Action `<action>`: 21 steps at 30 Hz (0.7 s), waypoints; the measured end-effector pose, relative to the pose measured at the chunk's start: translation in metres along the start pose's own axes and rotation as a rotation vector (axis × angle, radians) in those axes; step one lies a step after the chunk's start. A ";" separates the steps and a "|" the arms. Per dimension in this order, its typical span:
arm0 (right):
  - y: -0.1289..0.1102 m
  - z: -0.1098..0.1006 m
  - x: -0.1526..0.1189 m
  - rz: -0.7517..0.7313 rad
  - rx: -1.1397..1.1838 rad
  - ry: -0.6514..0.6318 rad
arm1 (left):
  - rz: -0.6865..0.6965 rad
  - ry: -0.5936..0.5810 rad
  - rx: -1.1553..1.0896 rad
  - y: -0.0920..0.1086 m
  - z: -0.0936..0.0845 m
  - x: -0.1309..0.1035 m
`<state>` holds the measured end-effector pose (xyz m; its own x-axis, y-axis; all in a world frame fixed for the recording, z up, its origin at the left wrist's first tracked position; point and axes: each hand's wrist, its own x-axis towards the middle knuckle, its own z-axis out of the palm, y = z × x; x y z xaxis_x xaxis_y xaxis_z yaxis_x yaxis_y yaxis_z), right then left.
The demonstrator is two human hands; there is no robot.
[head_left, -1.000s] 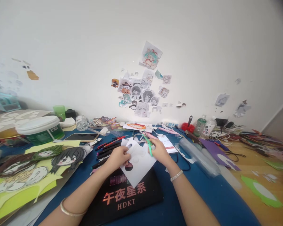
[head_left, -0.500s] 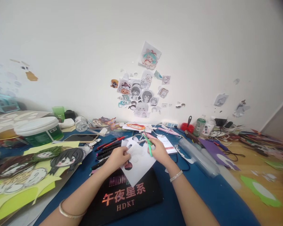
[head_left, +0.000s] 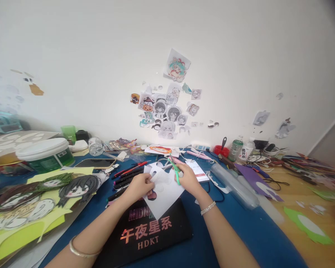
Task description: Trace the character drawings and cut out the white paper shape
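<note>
My left hand [head_left: 142, 186] pinches the left edge of a white paper sheet [head_left: 163, 197], which has cut-out holes in it. Green scissors [head_left: 176, 174] are in my right hand [head_left: 187, 178], their blades pointing up and left at the paper's upper right side. The sheet hangs tilted above a black box [head_left: 150, 234] with pink lettering. Whether the blades touch the paper is too small to tell.
Marker pens [head_left: 128, 178] lie left of the paper, and a lit phone [head_left: 195, 170] lies behind my right hand. Yellow sheets with drawn cut-outs [head_left: 79, 188] and a white-lidded tub [head_left: 44, 154] stand left. Clear plastic rolls [head_left: 234, 186] lie right.
The paper has tilted slightly, its lower corner a little higher. Both hands keep nearly the same place and hold.
</note>
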<state>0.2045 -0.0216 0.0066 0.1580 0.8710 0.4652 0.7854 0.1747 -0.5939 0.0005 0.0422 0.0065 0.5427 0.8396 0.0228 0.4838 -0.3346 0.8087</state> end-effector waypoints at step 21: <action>-0.002 0.003 -0.001 -0.021 -0.092 -0.025 | 0.060 -0.037 0.259 0.005 -0.002 -0.004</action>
<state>0.2016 -0.0211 0.0056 0.1263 0.8790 0.4597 0.8401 0.1516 -0.5208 -0.0004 0.0377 0.0115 0.5983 0.8002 0.0409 0.6066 -0.4857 0.6293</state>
